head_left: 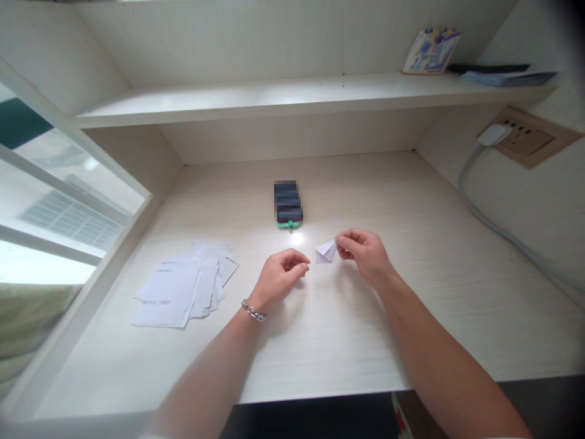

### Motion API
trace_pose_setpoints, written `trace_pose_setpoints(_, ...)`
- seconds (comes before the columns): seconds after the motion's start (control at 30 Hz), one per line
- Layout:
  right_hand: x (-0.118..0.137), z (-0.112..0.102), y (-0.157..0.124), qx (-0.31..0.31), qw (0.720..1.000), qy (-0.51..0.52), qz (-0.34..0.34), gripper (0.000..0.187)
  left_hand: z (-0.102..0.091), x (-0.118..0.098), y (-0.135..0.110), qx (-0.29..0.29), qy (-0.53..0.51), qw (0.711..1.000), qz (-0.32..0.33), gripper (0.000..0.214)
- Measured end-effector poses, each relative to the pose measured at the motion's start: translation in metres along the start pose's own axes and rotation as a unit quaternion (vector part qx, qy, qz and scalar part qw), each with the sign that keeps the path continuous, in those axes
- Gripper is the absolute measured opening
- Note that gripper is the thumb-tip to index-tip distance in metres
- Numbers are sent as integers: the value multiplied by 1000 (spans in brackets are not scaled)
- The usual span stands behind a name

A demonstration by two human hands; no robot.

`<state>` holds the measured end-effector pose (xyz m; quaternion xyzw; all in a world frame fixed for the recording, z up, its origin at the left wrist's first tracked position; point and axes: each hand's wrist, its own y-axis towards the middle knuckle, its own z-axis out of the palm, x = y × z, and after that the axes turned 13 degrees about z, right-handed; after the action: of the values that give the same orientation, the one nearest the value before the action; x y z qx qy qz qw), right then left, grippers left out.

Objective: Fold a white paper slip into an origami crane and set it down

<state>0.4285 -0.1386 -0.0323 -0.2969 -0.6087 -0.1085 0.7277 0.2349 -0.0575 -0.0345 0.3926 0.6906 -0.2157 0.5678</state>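
A small folded white paper shows creases and a pointed flap. My right hand pinches its right corner between thumb and fingers, just over the desk. To the left of the paper is my left hand, wearing a silver chain bracelet. Its fingers are curled, thumb and index tips close together, with nothing visible between them and a small gap to the paper. A loose pile of white paper sheets, some with printed lines, lies on the desk left of my left hand.
A phone in a green-edged case lies behind my hands on the pale desk. A shelf spans above, holding a printed packet. A grey cable runs from a wall socket at right. A window is at left.
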Motion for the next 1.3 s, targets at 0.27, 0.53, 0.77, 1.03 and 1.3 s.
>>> trace_pose_setpoints(0.27, -9, 20, -10, 76, 995, -64, 28, 24, 6, 2, -1, -31, -50, 997, 49, 33)
trace_pose_setpoints(0.53, -16, 27, -9, 75, 992, -98, -18, 29, 7, 0, 0, -99, -32, 994, 30, 29)
trace_pose_setpoints(0.77, -30, 43, -16, 56, 979, -191, -43, 60, 9, 3, 3, -184, -66, 981, -4, 30)
trace_pose_setpoints(1.03, -26, 45, -20, 30, 980, -183, -67, 35, 12, 4, 3, -198, -162, 966, -19, 36)
trace_pose_setpoints(1.3, -27, 46, -16, 57, 994, -93, 2, 29, 12, 1, 4, -182, -188, 963, -62, 34)
